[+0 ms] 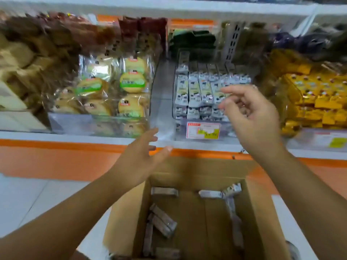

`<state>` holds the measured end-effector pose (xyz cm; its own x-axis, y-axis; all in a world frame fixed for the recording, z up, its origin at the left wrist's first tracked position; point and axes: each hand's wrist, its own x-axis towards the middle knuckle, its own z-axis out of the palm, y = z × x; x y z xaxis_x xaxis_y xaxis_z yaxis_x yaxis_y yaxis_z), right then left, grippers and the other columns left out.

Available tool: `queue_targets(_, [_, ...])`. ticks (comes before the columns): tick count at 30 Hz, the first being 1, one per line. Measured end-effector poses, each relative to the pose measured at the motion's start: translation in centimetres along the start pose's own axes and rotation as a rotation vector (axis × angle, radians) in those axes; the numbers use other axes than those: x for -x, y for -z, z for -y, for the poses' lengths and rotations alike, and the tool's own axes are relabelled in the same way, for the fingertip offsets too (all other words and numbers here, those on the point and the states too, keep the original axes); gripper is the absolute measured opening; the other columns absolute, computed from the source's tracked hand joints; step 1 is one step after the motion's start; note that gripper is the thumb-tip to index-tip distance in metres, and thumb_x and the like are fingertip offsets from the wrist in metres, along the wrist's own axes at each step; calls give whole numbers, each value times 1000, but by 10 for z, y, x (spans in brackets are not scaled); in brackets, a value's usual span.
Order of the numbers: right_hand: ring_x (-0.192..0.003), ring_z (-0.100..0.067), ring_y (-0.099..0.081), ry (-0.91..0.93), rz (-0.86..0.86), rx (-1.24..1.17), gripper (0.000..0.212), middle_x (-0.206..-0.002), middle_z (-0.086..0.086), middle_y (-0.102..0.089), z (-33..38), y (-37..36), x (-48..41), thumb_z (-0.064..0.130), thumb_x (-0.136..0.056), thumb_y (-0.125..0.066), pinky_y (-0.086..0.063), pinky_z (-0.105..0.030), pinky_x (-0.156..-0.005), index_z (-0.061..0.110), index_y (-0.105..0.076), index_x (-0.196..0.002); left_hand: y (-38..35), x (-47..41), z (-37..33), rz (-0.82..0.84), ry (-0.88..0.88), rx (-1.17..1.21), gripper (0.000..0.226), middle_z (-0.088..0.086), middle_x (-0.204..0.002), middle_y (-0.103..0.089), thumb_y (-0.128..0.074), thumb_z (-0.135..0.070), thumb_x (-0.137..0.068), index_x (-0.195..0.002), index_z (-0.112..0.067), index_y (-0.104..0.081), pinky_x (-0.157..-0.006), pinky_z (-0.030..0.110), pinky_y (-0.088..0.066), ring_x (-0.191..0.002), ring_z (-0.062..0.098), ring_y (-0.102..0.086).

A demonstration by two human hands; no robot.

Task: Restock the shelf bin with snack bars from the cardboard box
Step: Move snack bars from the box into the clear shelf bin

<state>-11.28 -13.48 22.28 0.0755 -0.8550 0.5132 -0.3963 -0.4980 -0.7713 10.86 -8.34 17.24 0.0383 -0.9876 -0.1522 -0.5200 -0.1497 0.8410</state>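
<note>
An open cardboard box [262,212] sits low in front of me, with several silver-wrapped snack bars [162,221] scattered on its bottom. On the shelf above stands a clear shelf bin [163,102] holding rows of the same bars [199,91] in silver and cream wrappers. My left hand [139,160] hovers over the box's far left corner, fingers spread, holding nothing. Raised in front of the bin's right side is my right hand [251,113], its fingers loosely curled and apart, also holding nothing.
A clear bin of wrapped round cakes [129,81] stands left of the snack bin, and gold-wrapped sweets [317,96] lie to the right. A price label [202,130] is on the bin front. An orange-and-white shelf edge [56,145] runs across below the bins.
</note>
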Motion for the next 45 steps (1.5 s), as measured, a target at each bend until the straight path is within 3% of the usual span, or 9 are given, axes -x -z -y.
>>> queue_targets(2, [-67, -12, -56, -90, 18, -43, 29, -81, -9, -64, -20, 3, 53, 9, -91, -56, -43, -21, -60, 37, -61, -96, -16, 17, 25, -23, 21, 61, 32, -11, -108, -56, -66, -22, -91, -120, -30, -53, -72, 5, -45, -92, -5, -57])
queue_targets(4, [-68, -8, -56, -281, 130, -30, 29, -82, -2, -64, -54, -2, 104, 11, -90, -58, -43, -20, -63, 40, -62, -95, -44, 26, 61, -23, 64, 51, 27, -8, -98, -60, -65, -6, -91, -112, -20, -59, -68, 0, -42, -76, -12, -59])
queue_targets(7, [-82, -4, -58, -566, 529, 152, 26, -94, 12, -63, -113, -14, 173, 16, -91, -56, -44, -17, -75, 34, -59, -110, -94, 38, 116, 163, 148, -82, 39, -3, -117, -60, -65, -10, -91, -129, -15, -56, -77, 7, -42, -94, -1, -57])
queue_targets(11, [-105, -13, -59, -736, 842, 380, 36, -114, 0, -65, -173, -25, 223, 25, -93, -58, -44, -23, -90, 24, -54, -129, -140, 41, 173, 288, 247, -202, 48, 4, -128, -59, -64, -14, -88, -135, -13, -54, -92, 24, -45, -116, 20, -58])
queue_targets(21, [-136, -28, -32, -741, 744, 594, 59, -150, -8, -33, -279, -81, 213, 25, -90, -59, -28, -37, -111, 21, -36, -144, -176, -8, 248, 389, 315, -541, 73, 11, -150, -37, -76, -22, -78, -143, -17, -44, -117, 36, -25, -141, 30, -30])
queue_targets(28, [-121, -34, -34, -648, 652, 800, 60, -138, -12, -37, -304, -104, 221, 16, -86, -61, -31, -41, -103, 15, -39, -141, -189, -6, 273, 517, 249, -774, 80, 6, -163, -14, -68, -36, -84, -152, -17, -30, -120, 32, -8, -150, 29, -1])
queue_targets(33, [-120, -34, -36, -630, 692, 876, 50, -131, -16, -37, -307, -95, 222, 7, -90, -51, -36, -44, -100, 18, -44, -138, -190, -6, 274, 442, 156, -881, 58, 3, -153, -31, -61, -27, -88, -143, -26, -43, -110, 36, -24, -138, 31, -22])
queue_targets(41, [-116, -29, -41, -496, 775, 993, 33, -123, -10, -54, -305, -91, 221, 21, -87, -59, -35, -37, -89, 17, -55, -120, -195, -14, 265, 424, 19, -892, 66, 1, -142, -43, -69, -48, -80, -138, -27, -45, -107, 39, -23, -135, 24, -28])
queue_targets(45, [-111, -27, -47, -792, 710, 732, 40, -117, -10, -57, -299, -91, 233, 43, -85, -63, -41, -33, -83, 19, -58, -118, -202, -14, 258, 404, 12, -716, 54, 3, -123, -57, -68, -46, -78, -122, -19, -51, -102, 37, -32, -121, 24, -48])
